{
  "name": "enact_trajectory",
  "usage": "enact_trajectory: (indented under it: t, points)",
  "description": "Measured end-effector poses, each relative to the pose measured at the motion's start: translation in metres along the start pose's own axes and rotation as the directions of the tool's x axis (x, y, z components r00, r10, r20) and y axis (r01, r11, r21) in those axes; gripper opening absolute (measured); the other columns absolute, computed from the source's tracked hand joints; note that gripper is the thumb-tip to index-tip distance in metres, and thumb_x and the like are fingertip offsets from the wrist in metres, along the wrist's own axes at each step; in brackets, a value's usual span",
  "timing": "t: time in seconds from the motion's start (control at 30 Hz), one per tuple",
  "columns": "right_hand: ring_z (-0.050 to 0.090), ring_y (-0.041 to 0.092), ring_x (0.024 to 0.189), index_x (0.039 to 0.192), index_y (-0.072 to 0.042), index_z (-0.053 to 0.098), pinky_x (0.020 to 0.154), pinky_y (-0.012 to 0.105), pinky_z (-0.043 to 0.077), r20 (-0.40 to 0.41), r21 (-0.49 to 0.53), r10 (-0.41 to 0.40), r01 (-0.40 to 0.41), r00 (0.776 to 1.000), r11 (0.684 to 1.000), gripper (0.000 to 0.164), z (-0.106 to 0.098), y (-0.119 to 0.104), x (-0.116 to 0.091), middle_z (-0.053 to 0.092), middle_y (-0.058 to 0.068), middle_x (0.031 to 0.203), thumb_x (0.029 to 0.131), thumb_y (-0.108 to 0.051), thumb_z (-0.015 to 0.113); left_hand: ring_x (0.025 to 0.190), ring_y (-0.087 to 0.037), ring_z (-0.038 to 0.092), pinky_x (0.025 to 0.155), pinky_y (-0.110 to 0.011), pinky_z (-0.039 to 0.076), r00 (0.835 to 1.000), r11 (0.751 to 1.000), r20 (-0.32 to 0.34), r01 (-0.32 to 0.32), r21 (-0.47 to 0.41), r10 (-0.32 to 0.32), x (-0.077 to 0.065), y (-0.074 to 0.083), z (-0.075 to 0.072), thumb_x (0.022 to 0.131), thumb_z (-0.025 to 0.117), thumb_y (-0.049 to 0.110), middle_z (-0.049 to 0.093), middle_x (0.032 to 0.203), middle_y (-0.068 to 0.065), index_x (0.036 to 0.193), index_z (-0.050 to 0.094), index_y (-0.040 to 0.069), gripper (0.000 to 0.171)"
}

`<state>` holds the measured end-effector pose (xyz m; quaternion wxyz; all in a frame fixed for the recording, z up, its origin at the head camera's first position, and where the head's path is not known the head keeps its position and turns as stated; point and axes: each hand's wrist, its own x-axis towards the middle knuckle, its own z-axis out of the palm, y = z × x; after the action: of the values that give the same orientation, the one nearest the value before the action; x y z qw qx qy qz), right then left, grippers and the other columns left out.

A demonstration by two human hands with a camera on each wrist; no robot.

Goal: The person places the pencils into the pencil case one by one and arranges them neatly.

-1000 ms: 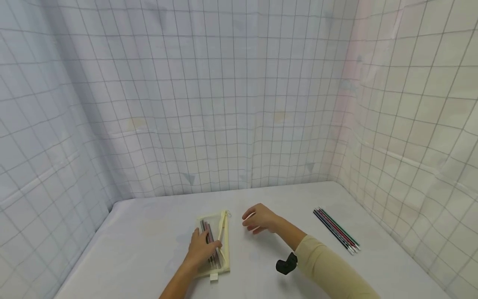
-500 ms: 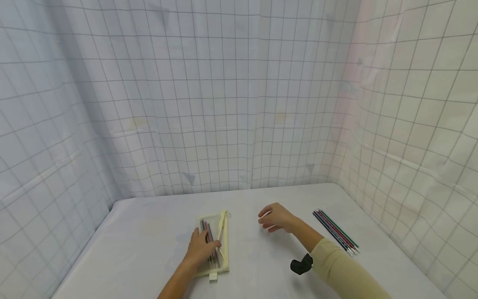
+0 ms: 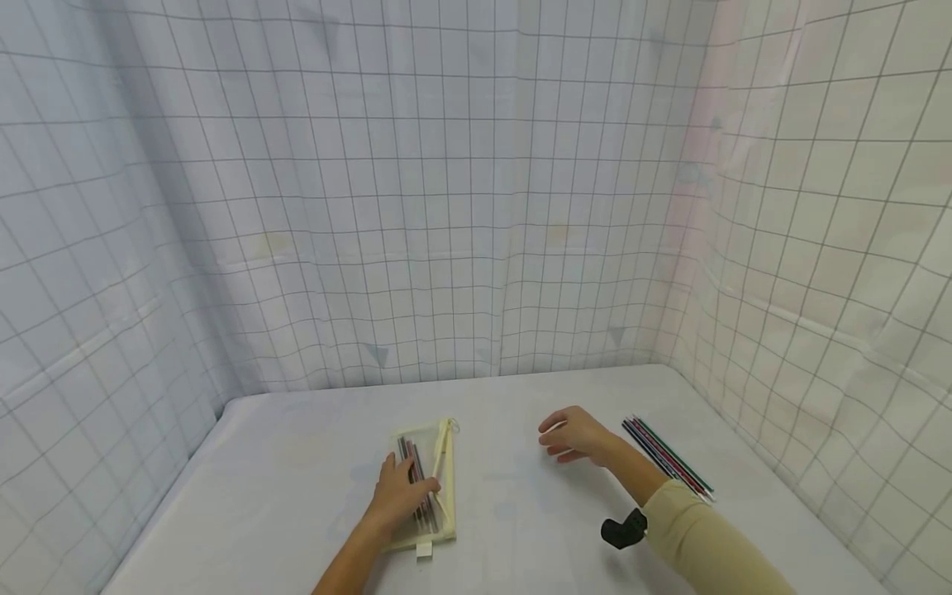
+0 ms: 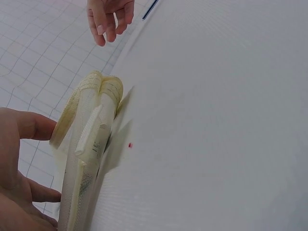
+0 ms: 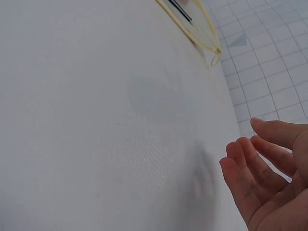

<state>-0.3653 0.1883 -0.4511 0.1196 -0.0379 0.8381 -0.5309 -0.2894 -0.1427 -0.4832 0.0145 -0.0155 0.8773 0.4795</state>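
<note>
A cream mesh pencil case (image 3: 449,487) with a zip lies on the white table, several pencils (image 3: 416,463) inside it. My left hand (image 3: 399,493) rests on the case with fingers spread. Its thumb touches the raised zip edge (image 4: 65,118) in the left wrist view. To the right, my right hand (image 3: 576,434) hovers above the table with nothing in it, its fingers loosely bent and parted in the right wrist view. Beyond that hand lies a row of several loose pencils (image 3: 673,463), dark, red and green, partly covered by the right forearm.
A white cloth covers the table (image 3: 297,463). Grid-patterned curtains (image 3: 461,207) enclose the back and both sides. A black device (image 3: 623,529) is worn at the right wrist, by the cream sleeve (image 3: 706,537).
My right hand has moved right, away from the pencil case and nearer to the loose pencils. The left hand stays on the case.
</note>
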Motion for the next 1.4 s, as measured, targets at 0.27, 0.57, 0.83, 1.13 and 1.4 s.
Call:
enact_trajectory:
  t: [0.27, 0.57, 0.83, 1.13, 1.4]
  points:
    - [0.071, 0.025, 0.086, 0.118, 0.003, 0.07, 0.075, 0.04, 0.062, -0.041, -0.014, 0.014, -0.014, 0.999, 1.0, 0.03, -0.019, 0.011, -0.006, 0.073, 0.009, 0.102, 0.092, -0.01, 0.077, 0.143, -0.068, 0.008, 0.111, -0.077, 0.014, 1.0, 1.0, 0.007, 0.004, 0.004, -0.004, -0.001, 0.0, 0.0, 0.087, 0.07, 0.027, 0.005, 0.16, -0.043, 0.151, 0.034, -0.017, 0.085]
    - [0.071, 0.026, 0.091, 0.123, 0.005, 0.067, 0.077, 0.041, 0.061, -0.089, -0.037, 0.042, -0.045, 0.995, 0.998, 0.035, -0.049, 0.018, -0.016, 0.073, 0.011, 0.108, 0.092, -0.01, 0.077, 0.142, -0.069, 0.009, 0.11, -0.078, 0.014, 1.0, 1.0, -0.002, -0.02, 0.003, 0.02, 0.0, 0.0, -0.001, 0.088, 0.07, 0.028, 0.006, 0.16, -0.043, 0.151, 0.034, -0.017, 0.085]
    - [0.071, 0.027, 0.091, 0.124, 0.008, 0.066, 0.078, 0.041, 0.061, -0.123, -0.023, 0.068, -0.072, 0.99, 0.997, 0.036, -0.074, 0.033, -0.025, 0.073, 0.013, 0.107, 0.094, -0.009, 0.075, 0.141, -0.07, 0.009, 0.109, -0.079, 0.015, 1.0, 1.0, 0.0, -0.021, 0.003, 0.021, -0.002, 0.001, 0.0, 0.087, 0.07, 0.027, 0.006, 0.16, -0.043, 0.151, 0.033, -0.017, 0.086]
    - [0.07, 0.026, 0.092, 0.127, 0.012, 0.062, 0.075, 0.038, 0.061, -0.168, -0.039, 0.038, -0.046, 0.985, 0.998, 0.038, -0.098, 0.046, -0.037, 0.068, 0.016, 0.111, 0.096, -0.009, 0.071, 0.141, -0.07, 0.009, 0.11, -0.078, 0.015, 1.0, 1.0, 0.003, -0.008, 0.012, 0.008, -0.001, 0.0, 0.0, 0.089, 0.07, 0.028, 0.006, 0.16, -0.043, 0.151, 0.033, -0.017, 0.085]
    - [0.069, 0.024, 0.085, 0.122, 0.01, 0.066, 0.069, 0.036, 0.061, -0.241, -0.111, 0.019, -0.047, 0.97, 0.993, 0.032, -0.118, 0.063, -0.048, 0.07, 0.012, 0.099, 0.096, -0.008, 0.07, 0.141, -0.07, 0.009, 0.109, -0.079, 0.015, 1.0, 1.0, 0.001, -0.007, 0.026, 0.007, 0.001, -0.001, 0.001, 0.089, 0.07, 0.029, 0.006, 0.16, -0.043, 0.151, 0.035, -0.017, 0.084]
